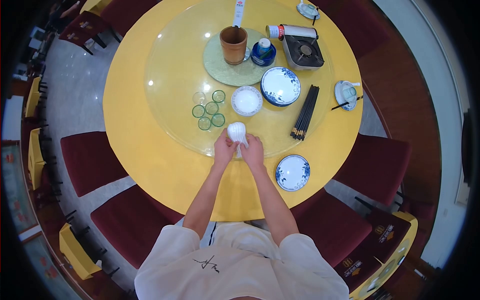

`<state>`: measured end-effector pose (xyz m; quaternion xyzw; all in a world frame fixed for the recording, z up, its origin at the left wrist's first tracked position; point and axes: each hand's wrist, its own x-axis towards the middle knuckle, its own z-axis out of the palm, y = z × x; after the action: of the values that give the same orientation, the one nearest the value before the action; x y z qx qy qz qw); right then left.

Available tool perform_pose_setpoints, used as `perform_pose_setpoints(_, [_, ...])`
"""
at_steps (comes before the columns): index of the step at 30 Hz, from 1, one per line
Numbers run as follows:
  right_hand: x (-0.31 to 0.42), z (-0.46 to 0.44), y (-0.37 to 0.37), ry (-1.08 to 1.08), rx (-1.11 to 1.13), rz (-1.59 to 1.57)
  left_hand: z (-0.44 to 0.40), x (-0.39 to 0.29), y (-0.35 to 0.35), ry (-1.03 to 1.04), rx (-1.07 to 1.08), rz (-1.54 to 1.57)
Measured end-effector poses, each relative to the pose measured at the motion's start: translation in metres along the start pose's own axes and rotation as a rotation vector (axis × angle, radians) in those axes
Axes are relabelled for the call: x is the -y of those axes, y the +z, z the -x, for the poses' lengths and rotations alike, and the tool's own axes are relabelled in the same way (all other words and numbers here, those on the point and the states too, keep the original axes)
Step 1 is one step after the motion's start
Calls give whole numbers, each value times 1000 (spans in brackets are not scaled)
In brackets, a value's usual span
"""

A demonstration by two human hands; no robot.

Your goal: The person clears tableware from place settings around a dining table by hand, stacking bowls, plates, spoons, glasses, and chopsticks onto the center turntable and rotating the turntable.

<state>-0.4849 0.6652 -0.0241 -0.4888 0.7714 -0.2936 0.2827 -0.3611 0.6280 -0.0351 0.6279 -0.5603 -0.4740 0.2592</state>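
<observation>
Both my hands hold a stack of white soup spoons over the near edge of the glass turntable. The rounded bowls point away from me and the handles come down between my hands. My left hand has its fingers closed on the stack's left side. On the other side, my right hand grips it near the handles. Just beyond the spoons stands a stack of small white bowls. Several green-rimmed glasses are grouped at the left of them.
Blue-patterned plates and a bundle of black chopsticks lie on the turntable's right. Another patterned plate is near my right arm. Farther back are a brown pot, a blue ashtray and a portable stove. Red chairs surround the table.
</observation>
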Motion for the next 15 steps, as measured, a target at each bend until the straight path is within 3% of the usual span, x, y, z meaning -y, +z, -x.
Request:
perform_pose_setpoints(6, [-2,3,0,-4,7,-27,-1,16,-6,22,-35,107])
perform_pose_setpoints(10, [-26,23,-40,-15,-61,-60,1,20,1,33,-6,162])
perform_pose_setpoints(15, [-97,71,-122,101,-212,-89,31,-8,-18,64,3,-10])
